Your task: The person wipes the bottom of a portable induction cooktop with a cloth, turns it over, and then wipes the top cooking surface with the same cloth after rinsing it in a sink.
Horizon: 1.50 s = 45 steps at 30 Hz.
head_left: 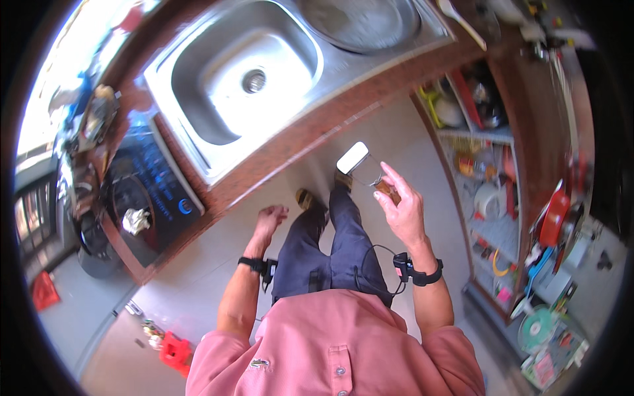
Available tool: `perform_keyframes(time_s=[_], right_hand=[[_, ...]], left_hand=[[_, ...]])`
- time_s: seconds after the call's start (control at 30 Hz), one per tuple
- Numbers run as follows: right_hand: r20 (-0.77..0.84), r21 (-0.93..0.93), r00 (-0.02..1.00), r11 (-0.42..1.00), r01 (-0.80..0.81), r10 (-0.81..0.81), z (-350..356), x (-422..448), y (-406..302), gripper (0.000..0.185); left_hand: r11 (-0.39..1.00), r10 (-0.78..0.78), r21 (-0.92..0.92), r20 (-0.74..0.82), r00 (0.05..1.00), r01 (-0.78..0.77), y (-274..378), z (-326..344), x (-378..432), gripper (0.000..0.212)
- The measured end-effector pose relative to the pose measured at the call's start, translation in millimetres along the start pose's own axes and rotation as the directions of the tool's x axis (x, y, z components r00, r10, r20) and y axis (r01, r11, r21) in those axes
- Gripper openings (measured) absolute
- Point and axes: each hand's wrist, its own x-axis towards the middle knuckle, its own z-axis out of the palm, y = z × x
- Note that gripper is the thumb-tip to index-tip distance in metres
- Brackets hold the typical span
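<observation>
My right hand [405,205] grips the brown handle of a brush-like tool [353,158], which has a white rounded head on a thin wire frame. It is held over the floor, a little off the counter's front edge. My left hand [271,218] hangs with its fingers curled near the counter edge; whether it holds anything small cannot be told. Beyond both hands is a stainless steel sink [198,129] with its drain uncovered. A large round metal pan or lid [364,22] rests on the sink's right side.
A black induction cooktop [163,198] with crumpled foil [135,221] on it lies at the left. At the right stand open shelves [475,133] with kitchenware. A light-coloured spoon [463,24] lies on the counter. Red items [174,350] are low at the left.
</observation>
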Motion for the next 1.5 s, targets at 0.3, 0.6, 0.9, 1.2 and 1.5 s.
perform_keyframes(time_s=[0.3, 0.6, 0.9, 1.2, 1.5], right_hand=[[0.535, 0.77, 0.844, 0.429, -0.472, -0.031, 31, 93, -95, 0.044], [0.733, 0.658, 0.663, 0.407, -0.634, -0.153, 105, 206, -151, 0.039], [0.86, 0.419, 0.487, 0.756, -0.503, -0.153, 204, 328, -222, 0.028], [0.834, 0.184, 0.551, 0.961, -0.207, -0.041, 335, 383, -282, 0.035], [0.798, 0.297, 0.587, 0.936, -0.187, -0.137, 345, 363, -264, 0.034]], left_hand=[[0.968, 0.235, -0.031, -0.223, 0.946, -0.248, 3, -74, -91, 0.032], [0.845, 0.063, -0.398, -0.589, 0.806, -0.357, -23, -86, -146, 0.024], [0.716, -0.121, -0.52, -0.749, 0.651, -0.466, 27, -61, -186, 0.021], [0.692, -0.086, -0.499, -0.775, 0.626, -0.522, 69, -72, -204, 0.02], [0.708, 0.071, -0.451, -0.72, 0.69, -0.544, 110, -153, -200, 0.017]])
